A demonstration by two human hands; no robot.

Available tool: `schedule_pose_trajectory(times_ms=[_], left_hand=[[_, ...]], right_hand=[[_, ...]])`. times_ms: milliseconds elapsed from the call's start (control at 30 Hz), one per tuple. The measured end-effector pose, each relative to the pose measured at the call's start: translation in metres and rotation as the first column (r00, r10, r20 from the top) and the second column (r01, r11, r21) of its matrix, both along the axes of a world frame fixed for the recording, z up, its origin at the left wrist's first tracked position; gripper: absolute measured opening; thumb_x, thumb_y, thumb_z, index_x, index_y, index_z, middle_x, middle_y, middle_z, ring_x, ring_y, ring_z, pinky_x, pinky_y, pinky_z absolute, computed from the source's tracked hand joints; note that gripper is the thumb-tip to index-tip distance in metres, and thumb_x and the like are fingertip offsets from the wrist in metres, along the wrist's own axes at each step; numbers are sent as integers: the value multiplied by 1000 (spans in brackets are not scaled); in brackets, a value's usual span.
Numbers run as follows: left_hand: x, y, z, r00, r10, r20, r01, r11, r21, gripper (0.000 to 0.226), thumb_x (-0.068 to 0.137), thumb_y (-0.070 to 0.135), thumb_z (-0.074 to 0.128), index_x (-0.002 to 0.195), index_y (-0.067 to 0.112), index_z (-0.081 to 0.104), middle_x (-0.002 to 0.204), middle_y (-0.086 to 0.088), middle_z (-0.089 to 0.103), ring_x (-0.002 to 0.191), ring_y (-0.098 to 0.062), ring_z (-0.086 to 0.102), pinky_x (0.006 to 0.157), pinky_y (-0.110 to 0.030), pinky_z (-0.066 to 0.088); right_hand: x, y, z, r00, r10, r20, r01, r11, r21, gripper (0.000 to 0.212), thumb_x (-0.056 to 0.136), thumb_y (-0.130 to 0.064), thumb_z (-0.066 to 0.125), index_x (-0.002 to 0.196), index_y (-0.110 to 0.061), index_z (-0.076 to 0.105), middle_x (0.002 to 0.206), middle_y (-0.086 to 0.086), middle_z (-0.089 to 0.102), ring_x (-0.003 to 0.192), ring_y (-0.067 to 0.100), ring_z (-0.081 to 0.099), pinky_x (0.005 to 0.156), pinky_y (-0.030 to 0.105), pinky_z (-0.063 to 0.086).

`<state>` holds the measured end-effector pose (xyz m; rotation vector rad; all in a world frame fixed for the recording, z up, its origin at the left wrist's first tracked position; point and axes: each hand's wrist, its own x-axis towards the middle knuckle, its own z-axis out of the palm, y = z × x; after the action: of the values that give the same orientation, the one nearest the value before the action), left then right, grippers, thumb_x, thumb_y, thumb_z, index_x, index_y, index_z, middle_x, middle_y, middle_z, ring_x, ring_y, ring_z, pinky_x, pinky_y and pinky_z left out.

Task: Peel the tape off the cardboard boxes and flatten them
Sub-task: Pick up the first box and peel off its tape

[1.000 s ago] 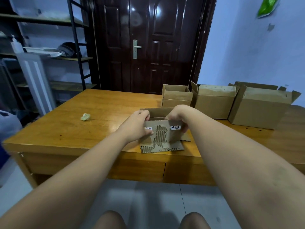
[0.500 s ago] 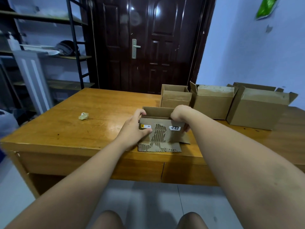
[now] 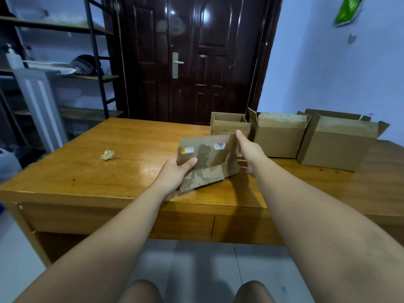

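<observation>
Bare left hand (image 3: 173, 174) and bare right hand (image 3: 249, 153), forearms (image 3: 113, 237) bare to frame edge; faint greyish smudge (image 3: 360, 256) on right forearm; two bare knees (image 3: 140, 291) at bottom

One wide-angle view from the person's head, looking forward and down across a wooden table (image 3: 91, 171) close in front, toward a dark door (image 3: 196, 62) behind it; knees (image 3: 140, 291) at the bottom edge.
</observation>
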<state>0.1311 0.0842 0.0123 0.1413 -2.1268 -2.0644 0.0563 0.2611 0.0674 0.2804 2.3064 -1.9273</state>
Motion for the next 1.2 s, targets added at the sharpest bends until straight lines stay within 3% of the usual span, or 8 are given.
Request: schedule_pose_trajectory(times_ms=[133, 333, 467, 567, 667, 833, 1000, 1200], left_hand=[[-1, 0, 10, 997, 70, -19, -62, 956, 287, 17, 94, 18, 58, 109, 12, 63, 101, -10, 73, 88, -23, 71, 68, -35, 58], [-4, -16, 4, 960, 280, 20, -277, 933, 229, 25, 88, 24, 66, 111, 16, 58, 109, -8, 70, 97, -24, 68, 81, -41, 57], [-9, -25, 1, 863, 505, 4, -489, 838, -240, 60, 85, 33, 69, 136, 15, 43, 135, -8, 53, 109, -21, 58, 89, -37, 49], [-5, -28, -1, 833, 548, -78, -394, 488, -779, 67, 87, 48, 61, 144, 21, 38, 152, -10, 25, 134, -29, 34, 106, -43, 33], [-6, -22, -9, 945, 322, -62, -149, 254, -956, 56, 92, 61, 40, 136, 28, 48, 153, -6, 29, 139, -28, 29, 115, -49, 17], [-25, -25, -18, 954, 256, 154, 41, 400, -916, 64, 94, 65, 21, 148, 33, 28, 159, -8, 18, 145, -32, 17, 115, -50, 14], [-44, -42, -32, 915, 339, 219, 108, 316, -943, 62, 94, 65, 20, 150, 38, 19, 161, -10, 3, 146, -38, 0, 115, -54, 1], [-69, -54, -36, 953, 281, 113, 37, 262, -964, 50, 102, 45, 20, 147, 28, 32, 160, -9, 16, 148, -30, 4, 118, -52, -2]], right_hand=[[-2, -3, -6, 990, -42, -137, 46, 999, 29, 70, 90, -63, 48, 140, -14, 44, 139, 4, 52, 127, 29, 47, 103, 45, 38], [-7, 5, -10, 995, -68, -72, 61, 993, -98, 39, 96, -32, 56, 127, -7, 56, 119, 4, 60, 112, 23, 53, 101, 38, 42], [-7, -11, -19, 992, -94, -80, 92, 995, -37, 35, 99, -27, 52, 126, -4, 57, 117, 10, 58, 101, 24, 48, 89, 35, 38], [-5, -25, -32, 988, -149, -36, 150, 988, 35, 39, 98, -30, 54, 126, -3, 56, 121, 12, 60, 98, 26, 51, 84, 35, 42], [-7, -41, -48, 992, -124, 13, 123, 989, 83, 35, 98, -29, 54, 124, -5, 55, 107, 8, 58, 93, 24, 51, 80, 34, 44], [-10, -64, -62, 985, 73, -155, 0, 905, 426, 35, 98, -34, 51, 117, -7, 64, 113, 10, 66, 99, 28, 60, 87, 38, 51], [-17, -55, -68, 917, 296, -267, 7, 658, 753, 42, 98, -37, 50, 136, -18, 52, 136, 8, 50, 124, 26, 47, 99, 39, 44], [-41, -50, -58, 848, 380, -370, 90, 586, 806, 48, 96, -27, 54, 142, -22, 43, 140, 8, 39, 124, 26, 45, 95, 38, 51]])
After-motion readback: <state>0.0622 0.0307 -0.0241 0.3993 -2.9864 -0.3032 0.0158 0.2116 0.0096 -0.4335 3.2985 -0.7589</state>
